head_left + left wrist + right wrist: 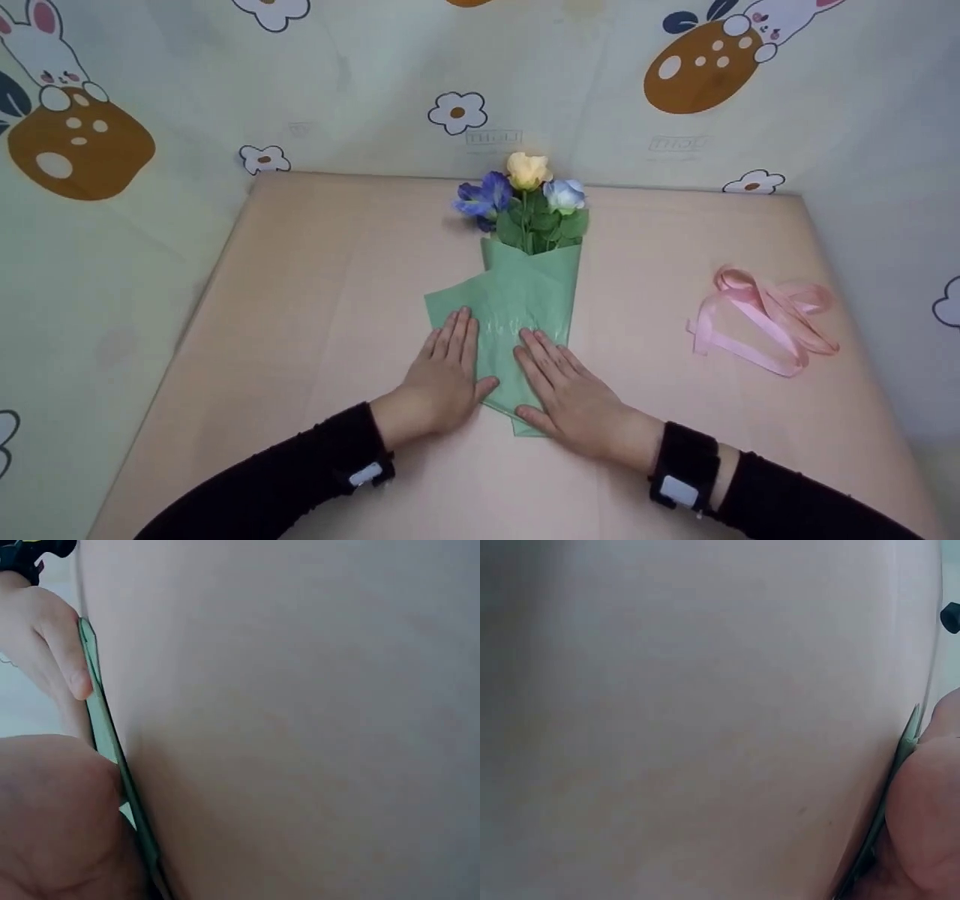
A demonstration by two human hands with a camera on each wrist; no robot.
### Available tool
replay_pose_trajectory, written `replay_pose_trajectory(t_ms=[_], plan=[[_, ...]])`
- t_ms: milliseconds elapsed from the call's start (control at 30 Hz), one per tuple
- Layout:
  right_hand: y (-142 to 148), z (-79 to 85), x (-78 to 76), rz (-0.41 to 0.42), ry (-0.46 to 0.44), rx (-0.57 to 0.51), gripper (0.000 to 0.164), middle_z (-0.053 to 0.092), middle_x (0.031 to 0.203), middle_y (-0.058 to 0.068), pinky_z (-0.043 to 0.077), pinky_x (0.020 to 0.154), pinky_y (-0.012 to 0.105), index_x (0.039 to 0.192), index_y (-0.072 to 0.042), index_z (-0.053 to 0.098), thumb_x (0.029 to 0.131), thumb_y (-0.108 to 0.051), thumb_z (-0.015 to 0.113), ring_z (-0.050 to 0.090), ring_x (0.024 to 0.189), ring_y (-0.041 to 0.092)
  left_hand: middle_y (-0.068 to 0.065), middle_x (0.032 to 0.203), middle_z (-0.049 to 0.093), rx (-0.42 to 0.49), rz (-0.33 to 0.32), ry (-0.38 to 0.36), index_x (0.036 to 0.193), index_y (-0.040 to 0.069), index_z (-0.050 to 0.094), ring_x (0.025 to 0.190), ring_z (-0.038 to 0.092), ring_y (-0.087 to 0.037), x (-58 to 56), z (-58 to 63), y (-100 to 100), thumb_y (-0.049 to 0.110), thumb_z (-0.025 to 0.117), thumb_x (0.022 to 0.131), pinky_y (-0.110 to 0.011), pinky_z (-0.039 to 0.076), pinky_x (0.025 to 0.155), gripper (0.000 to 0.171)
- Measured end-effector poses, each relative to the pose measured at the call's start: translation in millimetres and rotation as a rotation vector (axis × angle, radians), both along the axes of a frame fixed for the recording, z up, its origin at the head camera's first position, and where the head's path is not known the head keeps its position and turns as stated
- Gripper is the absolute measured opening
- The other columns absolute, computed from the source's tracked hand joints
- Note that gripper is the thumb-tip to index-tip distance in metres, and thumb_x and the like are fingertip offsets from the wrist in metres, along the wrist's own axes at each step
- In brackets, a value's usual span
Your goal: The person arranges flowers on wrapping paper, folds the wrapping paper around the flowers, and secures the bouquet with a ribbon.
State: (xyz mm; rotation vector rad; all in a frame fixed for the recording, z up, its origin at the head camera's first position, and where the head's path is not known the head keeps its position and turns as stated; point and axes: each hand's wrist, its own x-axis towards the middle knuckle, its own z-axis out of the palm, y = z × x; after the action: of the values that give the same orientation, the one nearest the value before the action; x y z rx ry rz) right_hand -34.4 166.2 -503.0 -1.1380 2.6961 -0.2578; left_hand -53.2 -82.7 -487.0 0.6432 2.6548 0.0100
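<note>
A sheet of green wrapping paper (525,300) lies folded around a small bouquet on the table. Out of its top show a cream rose (528,171), a blue-purple flower (484,196), a pale blue rose (565,195) and green leaves (536,217). On the paper's left side rests my left hand (446,375), flat, with fingers straight. My right hand (570,394) lies flat on the lower right part, fingers extended. In the left wrist view the paper's edge (112,735) runs beneath both hands; the right wrist view shows a thin strip of it (900,765) under a hand.
A loosely looped pink ribbon (765,322) lies on the right of the light tan table (337,262). Behind and beside the table hangs a pale backdrop (360,90) printed with flowers and rabbits. Both wrists wear black straps (682,465).
</note>
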Motion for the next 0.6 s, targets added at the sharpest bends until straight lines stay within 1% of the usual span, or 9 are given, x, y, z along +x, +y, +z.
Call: replay_pose_trajectory(t_ms=[100, 233, 333, 433, 600], plan=[[-1, -0.6, 0.4, 0.005, -0.005, 0.011, 0.079, 0.008, 0.18, 0.026, 0.026, 0.13, 0.058, 0.171, 0.005, 0.019, 0.118, -0.05, 0.038, 0.01, 0.167, 0.042, -0.025, 0.18, -0.005, -0.06, -0.033, -0.001, 0.172, -0.005, 0.003, 0.169, -0.002, -0.037, 1.9, 1.5, -6, 0.065, 0.024, 0.115, -0.053, 0.013, 0.135, 0.092], [-2, -0.9, 1.0, 0.005, -0.008, 0.018, 0.079, 0.007, 0.181, 0.026, 0.024, 0.131, 0.057, 0.172, 0.004, 0.018, 0.118, -0.051, 0.037, 0.008, 0.168, 0.041, -0.022, 0.182, -0.001, -0.11, -0.051, 0.015, 0.173, -0.003, 0.006, 0.169, 0.002, -0.034, 5.2, 4.6, -18, 0.067, 0.025, 0.113, -0.053, 0.014, 0.134, 0.094], [-2, -0.5, 1.0, 0.0, -0.016, 0.028, 0.081, 0.004, 0.181, 0.025, 0.022, 0.132, 0.056, 0.172, 0.004, 0.017, 0.118, -0.053, 0.036, 0.005, 0.168, 0.04, -0.022, 0.182, 0.001, -0.12, -0.037, 0.01, 0.173, -0.003, 0.006, 0.169, 0.003, -0.035, 6.0, 7.5, -28, 0.066, 0.026, 0.114, -0.055, 0.013, 0.134, 0.093], [-1, 0.4, 0.8, -0.005, -0.027, 0.041, 0.082, 0.0, 0.182, 0.024, 0.018, 0.133, 0.056, 0.172, 0.003, 0.014, 0.118, -0.054, 0.035, 0.002, 0.168, 0.039, -0.022, 0.182, -0.001, -0.131, -0.01, -0.014, 0.173, -0.003, 0.005, 0.169, 0.001, -0.035, 4.8, 12.0, -37, 0.062, 0.027, 0.115, -0.056, 0.009, 0.134, 0.09], [0, 0.7, -1.1, -0.009, -0.03, 0.047, 0.082, -0.001, 0.182, 0.024, 0.017, 0.133, 0.055, 0.173, 0.003, 0.013, 0.118, -0.055, 0.034, 0.0, 0.168, 0.039, -0.02, 0.182, -0.003, -0.151, 0.01, -0.074, 0.173, -0.003, 0.003, 0.169, -0.001, -0.034, -0.9, 21.5, -40, 0.056, 0.028, 0.117, -0.057, 0.006, 0.134, 0.085]])
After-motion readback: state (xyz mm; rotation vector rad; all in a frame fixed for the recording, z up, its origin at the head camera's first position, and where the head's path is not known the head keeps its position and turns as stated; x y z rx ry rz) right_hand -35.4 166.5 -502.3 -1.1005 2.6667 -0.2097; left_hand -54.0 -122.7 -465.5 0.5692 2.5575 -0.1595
